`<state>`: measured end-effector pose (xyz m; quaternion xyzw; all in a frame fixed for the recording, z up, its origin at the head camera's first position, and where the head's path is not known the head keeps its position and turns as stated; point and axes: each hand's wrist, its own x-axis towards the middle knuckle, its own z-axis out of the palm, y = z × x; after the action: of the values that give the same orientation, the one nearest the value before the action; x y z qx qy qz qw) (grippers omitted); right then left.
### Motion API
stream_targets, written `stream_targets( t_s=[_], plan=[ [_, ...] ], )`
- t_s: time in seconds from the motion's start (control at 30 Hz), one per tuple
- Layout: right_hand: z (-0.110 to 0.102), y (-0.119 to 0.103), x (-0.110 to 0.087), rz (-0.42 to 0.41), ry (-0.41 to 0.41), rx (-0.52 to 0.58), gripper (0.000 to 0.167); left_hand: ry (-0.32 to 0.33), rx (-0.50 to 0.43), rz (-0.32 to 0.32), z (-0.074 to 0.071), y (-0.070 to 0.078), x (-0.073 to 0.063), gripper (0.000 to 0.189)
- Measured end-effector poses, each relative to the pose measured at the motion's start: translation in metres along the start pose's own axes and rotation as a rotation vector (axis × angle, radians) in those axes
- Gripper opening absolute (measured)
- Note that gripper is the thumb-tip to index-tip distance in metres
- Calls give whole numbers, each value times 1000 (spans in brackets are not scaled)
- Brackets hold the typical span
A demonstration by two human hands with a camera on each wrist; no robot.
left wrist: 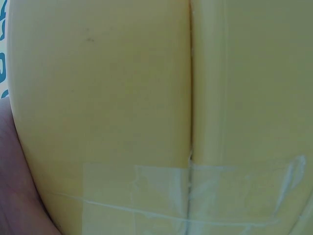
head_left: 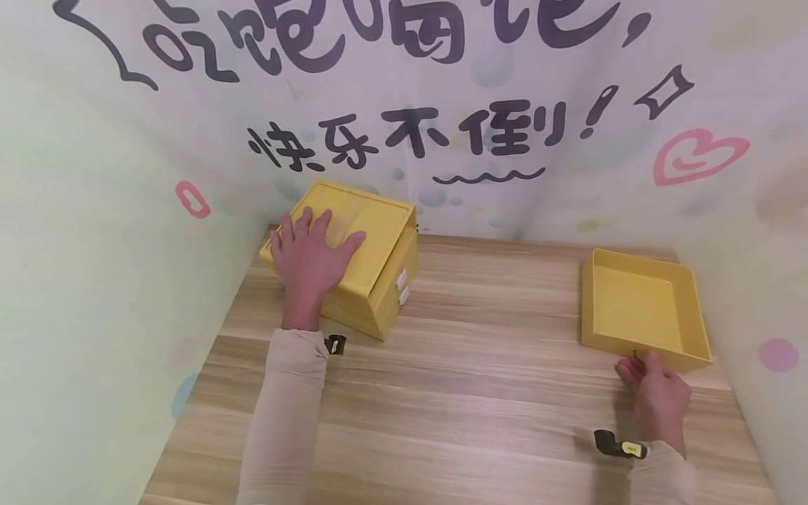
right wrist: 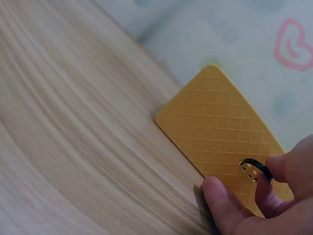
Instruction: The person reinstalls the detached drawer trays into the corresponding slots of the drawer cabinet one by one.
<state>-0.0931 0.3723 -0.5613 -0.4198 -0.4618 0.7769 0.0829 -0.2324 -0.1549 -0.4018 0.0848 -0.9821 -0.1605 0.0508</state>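
A yellow storage box (head_left: 372, 217) stands at the back left of the wooden surface, with two small white pieces on its side. Spread across its top lies my left hand (head_left: 309, 259), fingers extended. Close up in the left wrist view, clear tape (left wrist: 161, 200) crosses a seam in the yellow plastic. At the right sits a yellow drawer (head_left: 637, 301), open-topped, with nothing visible inside. My right hand (head_left: 659, 396) is at its near wall. In the right wrist view, its thumb and finger pinch a dark pull loop (right wrist: 257, 165) on the grid-patterned drawer front.
A wood-grain tabletop (head_left: 467, 393) spans the space between box and drawer. Printed fabric walls (head_left: 505, 196) enclose it at the back and both sides. The drawer stands close to the right wall, the box close to the back wall.
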Motion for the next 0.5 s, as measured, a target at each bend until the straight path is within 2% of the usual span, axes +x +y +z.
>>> stream_targets(
  t_s=[0.3,0.4,0.5],
  plan=[
    [5,-7,-4,43,8,-113,26,4,0,1,-1,1,0,87],
    [6,-9,-5,55,-3,-63,21,4,-2,-2,-2,1,0,87],
    [6,-12,-6,75,-27,35,22,3,0,-2,-2,1,-1,87]
  ],
)
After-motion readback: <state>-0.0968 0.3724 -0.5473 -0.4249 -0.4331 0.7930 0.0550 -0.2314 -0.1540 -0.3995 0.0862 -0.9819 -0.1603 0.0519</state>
